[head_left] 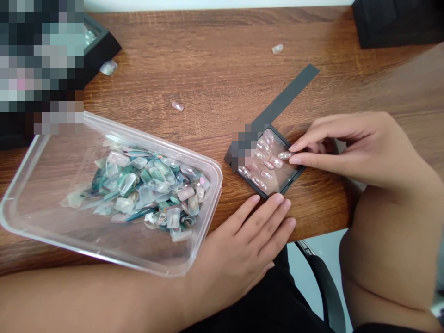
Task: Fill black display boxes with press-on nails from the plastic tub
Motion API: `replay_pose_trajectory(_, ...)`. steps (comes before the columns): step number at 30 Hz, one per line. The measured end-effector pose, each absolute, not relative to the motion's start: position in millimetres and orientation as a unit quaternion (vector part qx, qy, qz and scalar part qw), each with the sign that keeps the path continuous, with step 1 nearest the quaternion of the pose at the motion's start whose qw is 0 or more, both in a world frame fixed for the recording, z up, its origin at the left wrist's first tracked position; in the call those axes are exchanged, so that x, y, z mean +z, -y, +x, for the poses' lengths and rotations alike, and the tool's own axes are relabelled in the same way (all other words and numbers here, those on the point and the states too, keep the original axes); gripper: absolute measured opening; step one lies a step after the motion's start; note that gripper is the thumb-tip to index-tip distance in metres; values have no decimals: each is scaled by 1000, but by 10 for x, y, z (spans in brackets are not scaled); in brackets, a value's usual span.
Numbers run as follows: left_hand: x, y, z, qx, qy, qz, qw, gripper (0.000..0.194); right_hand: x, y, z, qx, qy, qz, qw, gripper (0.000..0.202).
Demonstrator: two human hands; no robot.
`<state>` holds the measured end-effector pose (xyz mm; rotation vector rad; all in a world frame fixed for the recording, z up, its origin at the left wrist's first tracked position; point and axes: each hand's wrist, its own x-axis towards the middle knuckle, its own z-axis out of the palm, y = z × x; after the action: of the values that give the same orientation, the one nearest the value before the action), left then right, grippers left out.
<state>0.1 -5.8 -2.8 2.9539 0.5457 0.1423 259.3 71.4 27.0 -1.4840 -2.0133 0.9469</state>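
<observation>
A small black-framed case [287, 184] lies on the wooden table, with several pink press-on nails bearing white stars inside its frame. My right hand [360, 148] reaches in from the right, its thumb and forefinger pinching one press-on nail [285, 156] at the case's right side. Flat on the table, my left hand [249, 231] has its fingers stretched out, the tips against the case's lower edge. A dark strip [287, 97] extends from the case toward the upper right. Left of the case stands a clear plastic tub [104, 252] with many loose press-on nails [149, 180].
Single loose nails lie on the wood: a pink one [177, 106], a pale one [277, 48] and a clear one [108, 68]. A black tray [100, 51], partly blurred out, is at the upper left. Another black box [395, 23] occupies the upper right corner.
</observation>
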Motion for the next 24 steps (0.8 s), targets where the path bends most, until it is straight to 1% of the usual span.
replay_pose_trajectory(3,-27,60,-5,48,-178,981,61,70,255,-677,2537,312,733,-560,230,7)
replay_pose_trajectory(5,-28,61,-12,48,-177,981,57,67,249,-658,2508,288,739,-563,233,8)
replay_pose_trajectory(9,-32,67,-17,49,-176,982,53,65,236,-654,2473,284,739,-567,228,14)
replay_pose_trajectory(13,-39,72,-6,47,-177,982,46,65,208,-674,2451,279,746,-566,212,26)
replay_pose_trajectory(16,-46,72,-5,46,-176,983,38,66,195,-683,2436,270,761,-549,214,31)
replay_pose_trajectory(21,-52,78,-8,41,-174,983,30,69,192,-678,2414,249,749,-550,272,33)
replay_pose_trajectory(22,-51,81,-8,41,-173,984,30,69,189,-679,2406,233,741,-558,290,31)
replay_pose_trajectory(24,-45,88,-8,41,-173,984,26,67,179,-685,2385,199,724,-567,341,19)
